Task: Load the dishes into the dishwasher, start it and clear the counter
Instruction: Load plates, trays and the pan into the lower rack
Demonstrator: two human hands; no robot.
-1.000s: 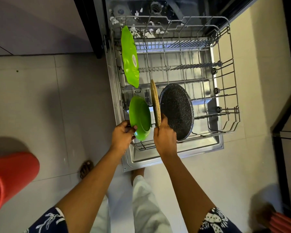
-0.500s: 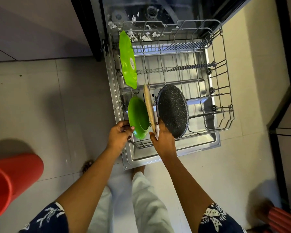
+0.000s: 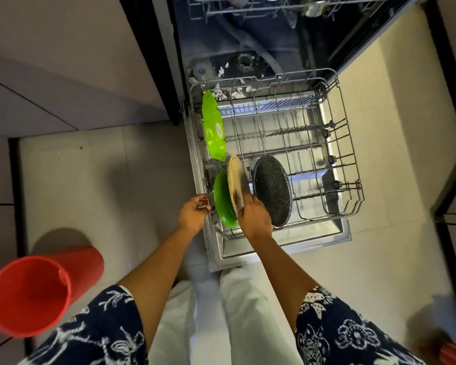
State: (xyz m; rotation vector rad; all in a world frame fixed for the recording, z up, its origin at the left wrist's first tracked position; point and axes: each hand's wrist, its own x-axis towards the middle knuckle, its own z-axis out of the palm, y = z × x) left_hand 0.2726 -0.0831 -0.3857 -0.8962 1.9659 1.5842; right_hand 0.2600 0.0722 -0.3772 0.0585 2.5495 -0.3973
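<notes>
Head view showed you bent over the pulled-out lower rack [image 3: 349,164], which sat on the open dishwasher door [image 3: 287,248]. Your right hand [image 3: 254,217] had its grip clenched on the lower edge of the tan plate [image 3: 236,180], standing it on edge between the small green plate [image 3: 221,201] and the black speckled pan [image 3: 273,191]. Held by the rim like that, it could probably be steered down between the wires without knocking its neighbours.

Your left hand [image 3: 194,213] hung just beside the rack's left edge with its grip released and the fingers loosely curled. Whether they brushed the wire, I could not tell. It looked placed to steady the small green plate if that one tipped.

A large green plate [image 3: 213,127] stood upright farther back along the left side. All four pieces stood on edge, likely so water could reach both faces. Most of the rack was bare wire, and a red bucket [image 3: 29,293] stood on the floor to your left.
</notes>
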